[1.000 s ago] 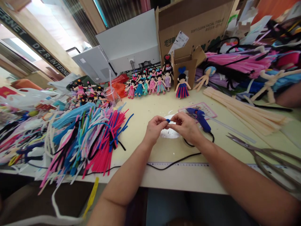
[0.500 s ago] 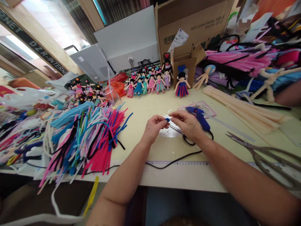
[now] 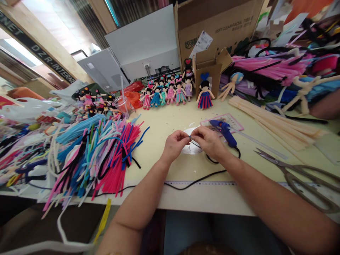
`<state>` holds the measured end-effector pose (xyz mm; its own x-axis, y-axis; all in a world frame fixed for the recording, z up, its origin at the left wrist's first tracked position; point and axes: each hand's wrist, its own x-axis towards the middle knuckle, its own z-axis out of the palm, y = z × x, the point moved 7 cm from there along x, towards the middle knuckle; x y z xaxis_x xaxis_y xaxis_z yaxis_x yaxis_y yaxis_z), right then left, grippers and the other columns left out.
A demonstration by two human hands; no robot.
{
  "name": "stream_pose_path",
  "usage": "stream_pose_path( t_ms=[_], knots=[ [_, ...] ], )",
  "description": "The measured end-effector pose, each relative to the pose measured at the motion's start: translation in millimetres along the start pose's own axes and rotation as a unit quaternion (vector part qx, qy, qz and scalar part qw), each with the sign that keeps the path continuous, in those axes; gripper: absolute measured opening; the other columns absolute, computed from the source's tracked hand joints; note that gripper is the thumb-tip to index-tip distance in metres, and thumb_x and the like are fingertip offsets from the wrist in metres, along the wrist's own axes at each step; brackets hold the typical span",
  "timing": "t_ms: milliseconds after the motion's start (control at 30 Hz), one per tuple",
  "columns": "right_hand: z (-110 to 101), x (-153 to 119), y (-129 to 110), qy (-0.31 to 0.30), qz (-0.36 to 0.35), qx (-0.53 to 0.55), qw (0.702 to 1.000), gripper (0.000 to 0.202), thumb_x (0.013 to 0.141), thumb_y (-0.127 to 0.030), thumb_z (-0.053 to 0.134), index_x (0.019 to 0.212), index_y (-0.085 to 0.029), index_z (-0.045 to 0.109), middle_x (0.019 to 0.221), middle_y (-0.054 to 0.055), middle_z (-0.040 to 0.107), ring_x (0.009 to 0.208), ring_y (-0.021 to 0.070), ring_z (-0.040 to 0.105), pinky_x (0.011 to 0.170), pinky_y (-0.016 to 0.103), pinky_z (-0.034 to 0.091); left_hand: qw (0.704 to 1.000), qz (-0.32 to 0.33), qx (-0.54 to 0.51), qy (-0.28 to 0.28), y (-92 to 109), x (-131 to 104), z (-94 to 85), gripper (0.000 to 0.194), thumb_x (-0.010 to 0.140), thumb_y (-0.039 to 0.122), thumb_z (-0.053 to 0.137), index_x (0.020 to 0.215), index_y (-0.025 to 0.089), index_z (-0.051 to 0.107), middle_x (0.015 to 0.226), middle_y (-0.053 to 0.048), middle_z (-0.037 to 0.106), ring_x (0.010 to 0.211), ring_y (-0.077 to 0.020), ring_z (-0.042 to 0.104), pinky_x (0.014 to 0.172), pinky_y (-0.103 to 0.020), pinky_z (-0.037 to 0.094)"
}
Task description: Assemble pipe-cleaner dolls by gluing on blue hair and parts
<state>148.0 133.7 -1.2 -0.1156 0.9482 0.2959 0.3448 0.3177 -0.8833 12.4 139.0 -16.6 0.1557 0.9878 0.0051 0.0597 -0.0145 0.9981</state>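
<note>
Fingertips of my left hand (image 3: 175, 143) and my right hand (image 3: 208, 141) meet in a pinch. Between them a small dark blue piece (image 3: 190, 137) barely shows, mostly covered by the fingers; it looks like fuzzy stem. A thin dark metal-looking strip (image 3: 196, 144) appears just under my right fingers, its kind unclear. Below both hands lies a shiny round whitish patch (image 3: 190, 149) on the table. To the right of my right hand rests a blue glue gun (image 3: 225, 132) with a black cord.
Colourful fuzzy stems (image 3: 114, 163) are heaped on the left. Small dolls (image 3: 170, 94) stand at the back, with one doll (image 3: 205, 97) before a small carton (image 3: 208, 67). Large scissors (image 3: 289, 168) and beige stems (image 3: 273, 122) lie right. A black cord (image 3: 186, 186) crosses the front.
My right fingers have come in to meet the left ones and closed on the blue piece, which is now more hidden. The other things lie as before.
</note>
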Motion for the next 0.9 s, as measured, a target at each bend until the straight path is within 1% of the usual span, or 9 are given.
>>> stream_pose_path(
  t_ms=[33, 100, 167, 233, 300, 433, 533, 733, 900],
  knots=[
    [1.1, 0.4, 3.3, -0.011, 0.023, 0.039, 0.999, 0.009, 0.074, -0.028, 0.061, 0.074, -0.019, 0.063, 0.073, 0.002, 0.064, 0.067, 0.0148, 0.056, 0.063, 0.029, 0.043, 1.000, -0.002, 0.001, 0.000, 0.6, 0.2, -0.8, 0.016, 0.065, 0.026, 0.072, 0.069, 0.015, 0.060, 0.060, 0.001, 0.062, 0.059, -0.0120, 0.060, 0.061, -0.026, 0.045],
    [2.0, 1.1, 9.7, -0.025, 0.068, 0.139, 0.988, 0.027, 0.073, -0.034, 0.063, 0.095, -0.019, 0.065, 0.082, 0.003, 0.066, 0.066, 0.0142, 0.059, 0.061, 0.029, 0.047, 1.000, -0.011, -0.007, 0.001, 0.7, 1.1, -3.2, 0.018, 0.065, 0.028, 0.072, 0.069, 0.015, 0.060, 0.060, 0.001, 0.062, 0.059, -0.0121, 0.059, 0.062, -0.027, 0.044],
    [-1.8, 2.5, 14.1, -0.010, 0.091, 0.197, 0.976, 0.036, 0.075, -0.038, 0.063, 0.105, -0.019, 0.062, 0.086, 0.003, 0.067, 0.066, 0.0137, 0.060, 0.060, 0.028, 0.048, 1.000, -0.022, -0.020, 0.002, -0.4, 2.5, -6.0, 0.019, 0.064, 0.030, 0.073, 0.070, 0.015, 0.061, 0.061, 0.000, 0.063, 0.058, -0.0118, 0.058, 0.062, -0.027, 0.044],
    [-7.9, 3.9, 16.4, 0.018, 0.091, 0.186, 0.978, 0.026, 0.076, -0.038, 0.062, 0.091, -0.018, 0.065, 0.077, 0.002, 0.066, 0.063, 0.0124, 0.058, 0.059, 0.027, 0.047, 0.999, -0.029, -0.026, 0.002, -1.5, 3.6, -8.2, 0.020, 0.063, 0.030, 0.073, 0.070, 0.015, 0.061, 0.061, 0.000, 0.063, 0.058, -0.0114, 0.058, 0.061, -0.027, 0.042],
    [-9.4, 4.1, 16.7, 0.022, 0.088, 0.155, 0.984, 0.018, 0.074, -0.035, 0.063, 0.079, -0.017, 0.065, 0.070, 0.000, 0.064, 0.060, 0.0112, 0.055, 0.058, 0.025, 0.045, 0.999, -0.033, -0.026, -0.002, -2.2, 3.9, -8.7, 0.020, 0.063, 0.030, 0.074, 0.070, 0.015, 0.062, 0.061, 0.001, 0.062, 0.059, -0.0112, 0.058, 0.061, -0.026, 0.041],
    [0.3, 0.9, 9.9, -0.026, 0.066, 0.099, 0.992, 0.019, 0.076, -0.034, 0.061, 0.082, -0.018, 0.070, 0.073, 0.001, 0.067, 0.064, 0.0124, 0.055, 0.061, 0.026, 0.043, 0.999, -0.030, -0.027, -0.017, -1.3, 2.5, -5.1, 0.019, 0.063, 0.027, 0.073, 0.070, 0.015, 0.060, 0.062, 0.001, 0.061, 0.060, -0.0113, 0.059, 0.062, -0.026, 0.042],
    [3.8, -1.1, 3.8, -0.036, 0.052, 0.053, 0.997, 0.018, 0.074, -0.034, 0.061, 0.071, -0.017, 0.068, 0.068, 0.001, 0.065, 0.064, 0.0131, 0.054, 0.060, 0.026, 0.040, 0.999, -0.026, -0.033, -0.020, -1.2, 1.7, -3.3, 0.022, 0.061, 0.026, 0.075, 0.069, 0.015, 0.058, 0.062, 0.002, 0.060, 0.060, -0.0109, 0.060, 0.063, -0.026, 0.044],
    [-2.0, -0.5, 2.9, 0.000, 0.108, 0.121, 0.987, 0.018, 0.068, -0.034, 0.063, 0.062, -0.017, 0.060, 0.053, -0.003, 0.053, 0.051, 0.0096, 0.044, 0.048, 0.023, 0.035, 0.995, -0.056, -0.079, -0.038, -7.4, 2.1, -0.2, 0.034, 0.064, 0.032, 0.076, 0.090, 0.016, 0.060, 0.070, -0.001, 0.068, 0.065, -0.0148, 0.066, 0.063, -0.026, 0.045],
    [5.2, -5.0, 10.6, -0.015, 0.181, 0.181, 0.967, 0.019, 0.064, -0.034, 0.069, 0.064, -0.017, 0.061, 0.054, -0.003, 0.056, 0.050, 0.0100, 0.051, 0.048, 0.023, 0.042, 0.999, -0.017, -0.051, -0.009, -1.8, 1.9, -2.3, 0.026, 0.062, 0.033, 0.078, 0.072, 0.015, 0.061, 0.062, 0.001, 0.064, 0.060, -0.0133, 0.063, 0.063, -0.027, 0.047]
  ],
)
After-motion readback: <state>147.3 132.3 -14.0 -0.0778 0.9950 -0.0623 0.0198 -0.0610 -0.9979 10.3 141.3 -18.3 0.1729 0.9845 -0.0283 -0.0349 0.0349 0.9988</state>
